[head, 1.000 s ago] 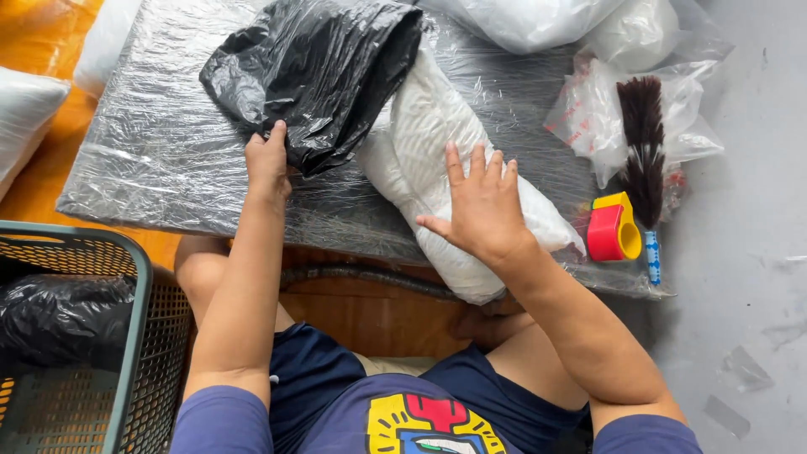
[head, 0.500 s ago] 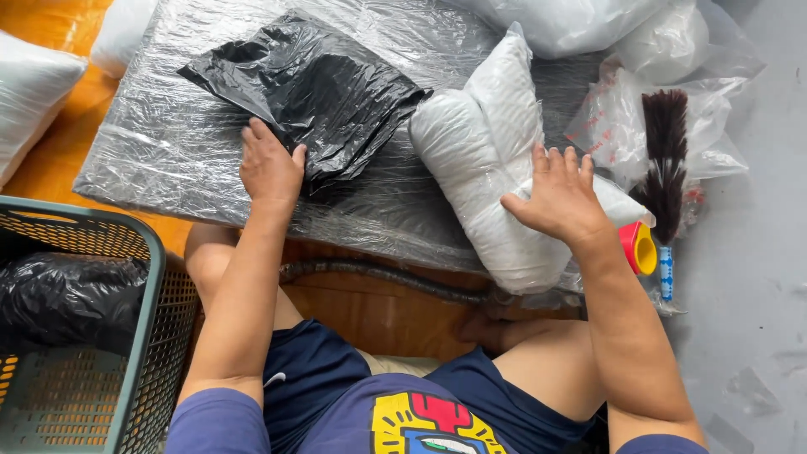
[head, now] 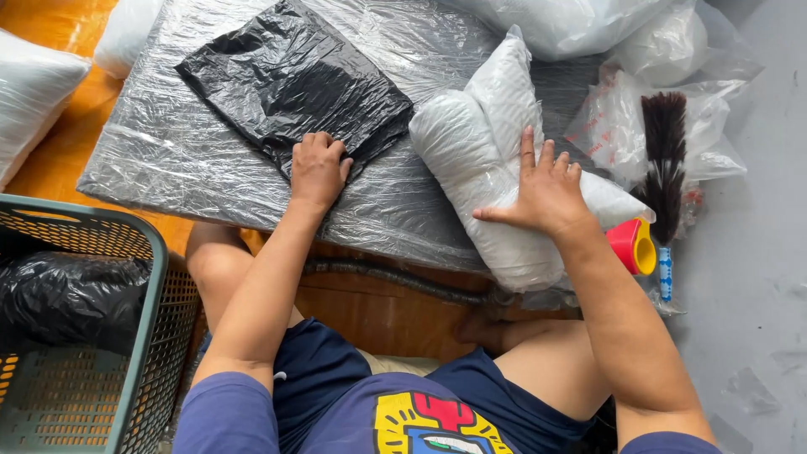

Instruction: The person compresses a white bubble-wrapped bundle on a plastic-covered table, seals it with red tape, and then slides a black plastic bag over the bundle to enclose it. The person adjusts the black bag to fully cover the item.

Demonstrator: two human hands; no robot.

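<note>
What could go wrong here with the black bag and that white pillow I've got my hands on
1. The white pillow overhangs the table's near edge under the right hand; it might slide off if released.
2. The black bag lies on slick plastic wrap, pinned only at one corner by the left hand; it may slip or bunch.
3. The red and yellow tape dispenser sits at the table's corner, near the right forearm, and could be knocked off.

Bare wrap between black bag (head: pixel 290 80) and pillow (head: pixel 496 168), seemingly passable.
</note>
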